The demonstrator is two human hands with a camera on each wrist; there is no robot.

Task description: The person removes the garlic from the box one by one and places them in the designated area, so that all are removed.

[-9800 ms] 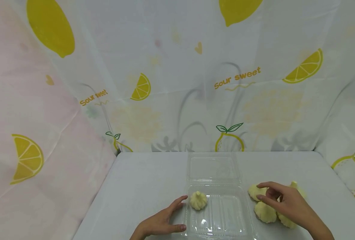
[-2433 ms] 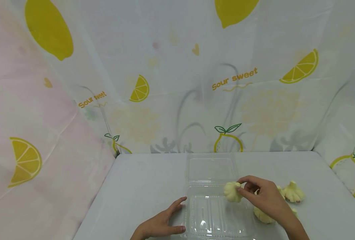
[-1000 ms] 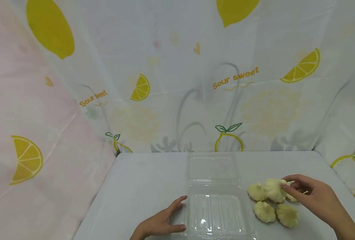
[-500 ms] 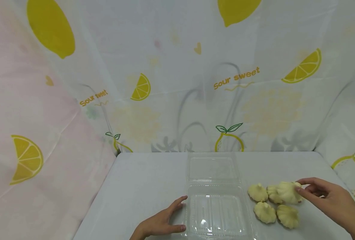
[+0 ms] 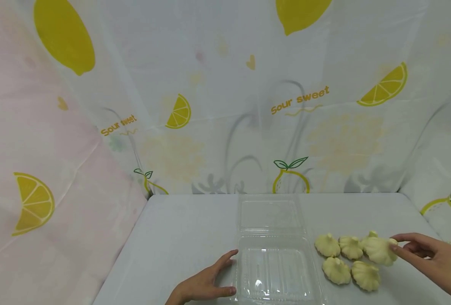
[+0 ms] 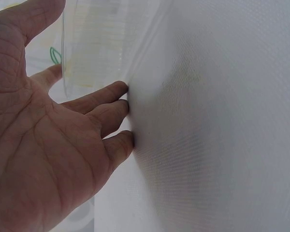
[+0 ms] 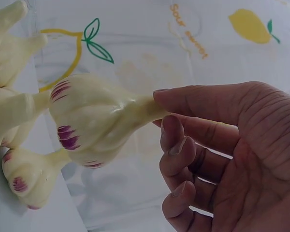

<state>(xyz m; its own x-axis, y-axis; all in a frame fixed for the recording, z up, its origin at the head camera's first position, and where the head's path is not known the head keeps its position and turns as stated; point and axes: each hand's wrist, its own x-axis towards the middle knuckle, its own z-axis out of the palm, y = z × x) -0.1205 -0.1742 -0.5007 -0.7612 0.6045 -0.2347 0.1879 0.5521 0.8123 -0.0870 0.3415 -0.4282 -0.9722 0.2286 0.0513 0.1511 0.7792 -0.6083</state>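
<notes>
My right hand pinches a garlic bulb by its stem, between thumb and fingers. In the right wrist view the held garlic bulb lies sideways, purple streaks at its root end. It partly hides another garlic bulb behind it. Several more pale bulbs, such as this front garlic bulb, sit on the table in two rows. My left hand is at the left side of a transparent plastic clamshell box, thumb and index finger spread along its edge. In the left wrist view, the left hand's other fingertips touch the table.
The box's hinged lid lies opened back, away from me. A white table carries everything. Behind it hangs a cloth backdrop printed with lemons, and a pinkish cloth hangs at the left.
A garlic bulb stood in the box at first; later my right hand held one above its right side. Now the hand has carried it right, past the other bulbs. My left hand stays put.
</notes>
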